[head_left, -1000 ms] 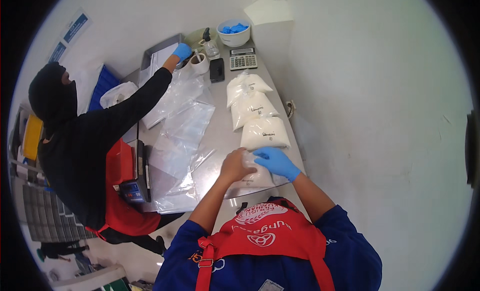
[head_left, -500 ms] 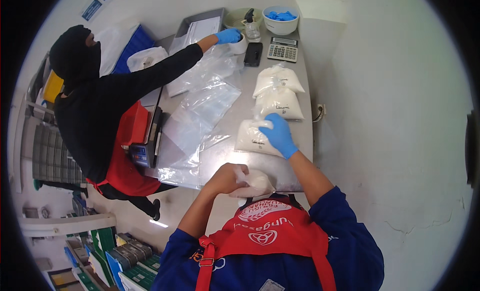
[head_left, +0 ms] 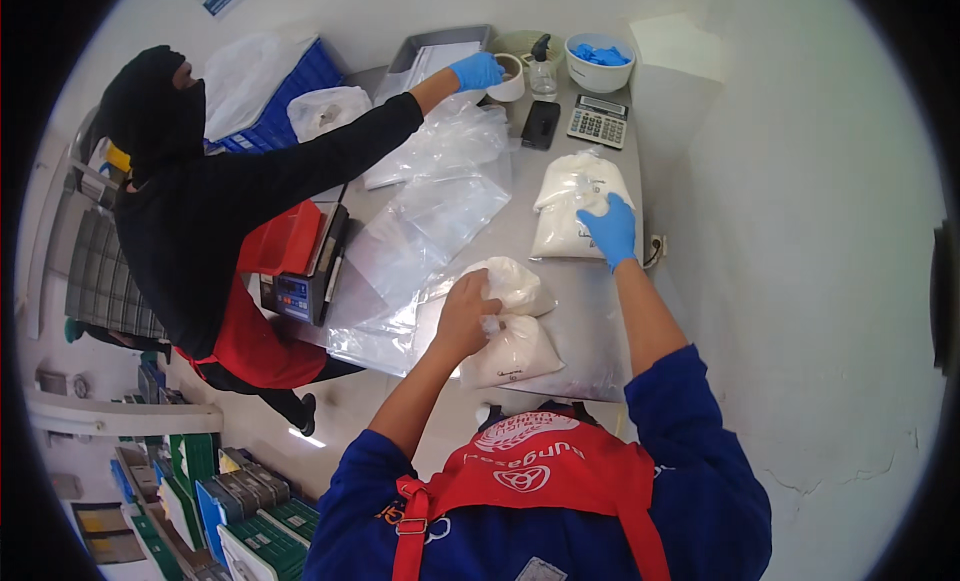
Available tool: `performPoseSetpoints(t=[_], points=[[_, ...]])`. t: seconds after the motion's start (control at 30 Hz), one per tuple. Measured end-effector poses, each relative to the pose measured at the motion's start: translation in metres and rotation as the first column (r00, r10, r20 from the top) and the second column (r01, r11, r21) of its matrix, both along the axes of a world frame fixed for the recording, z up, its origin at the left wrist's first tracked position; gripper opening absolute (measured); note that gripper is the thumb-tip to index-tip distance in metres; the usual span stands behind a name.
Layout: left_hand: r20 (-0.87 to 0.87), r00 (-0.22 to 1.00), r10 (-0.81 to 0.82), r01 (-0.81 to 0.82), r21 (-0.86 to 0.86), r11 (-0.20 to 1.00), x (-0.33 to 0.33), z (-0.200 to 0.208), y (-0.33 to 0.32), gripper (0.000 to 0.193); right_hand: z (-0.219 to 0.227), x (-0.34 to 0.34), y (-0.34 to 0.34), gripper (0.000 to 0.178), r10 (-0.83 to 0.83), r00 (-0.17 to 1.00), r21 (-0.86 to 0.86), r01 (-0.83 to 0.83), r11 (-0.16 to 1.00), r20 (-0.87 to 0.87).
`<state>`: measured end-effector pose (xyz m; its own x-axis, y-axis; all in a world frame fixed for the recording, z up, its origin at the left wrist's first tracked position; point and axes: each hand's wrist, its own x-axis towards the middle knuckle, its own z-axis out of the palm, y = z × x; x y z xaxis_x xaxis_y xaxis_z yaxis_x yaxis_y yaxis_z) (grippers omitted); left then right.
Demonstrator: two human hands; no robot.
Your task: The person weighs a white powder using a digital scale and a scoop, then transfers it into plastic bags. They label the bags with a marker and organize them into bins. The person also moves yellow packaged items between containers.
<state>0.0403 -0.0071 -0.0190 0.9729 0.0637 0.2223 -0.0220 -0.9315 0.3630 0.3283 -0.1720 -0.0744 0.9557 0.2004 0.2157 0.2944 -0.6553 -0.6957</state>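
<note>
My bare left hand is closed on the gathered top of a clear plastic bag of white powder near the table's front edge. Another powder-filled bag lies against it on the far side, touching my fingers. To the right, my blue-gloved right hand rests on a third bag of powder, thumb and fingers apart around its upper end. A fourth bag lies directly behind that one. Handwriting marks some of the bags.
Flat clear bags cover the table's left half. A co-worker's gloved hand reaches to a white round container. Beyond stand a phone, calculator, spray bottle and white bowl. A scale sits at left.
My left hand has moved forward onto the table with its bag. My right hand has let go of the bag that now lies by my left hand and moved to one farther back.
</note>
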Motion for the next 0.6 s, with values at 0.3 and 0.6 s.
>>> performPoseSetpoints(t=[0.3, 0.6], points=[[-0.04, 0.993, -0.111, 0.112, 0.016, 0.994, 0.001, -0.003, 0.003, 0.024, -0.011, -0.028, 0.061, 0.018, 0.524, 0.843, 0.288, -0.536, 0.794, 0.123], [-0.106, 0.982, -0.158, 0.16, 0.004, 0.987, 0.003, -0.008, 0.007, 0.023, 0.019, 0.053, 0.066, 0.024, 0.632, 0.77, 0.247, -0.632, 0.735, 0.088]])
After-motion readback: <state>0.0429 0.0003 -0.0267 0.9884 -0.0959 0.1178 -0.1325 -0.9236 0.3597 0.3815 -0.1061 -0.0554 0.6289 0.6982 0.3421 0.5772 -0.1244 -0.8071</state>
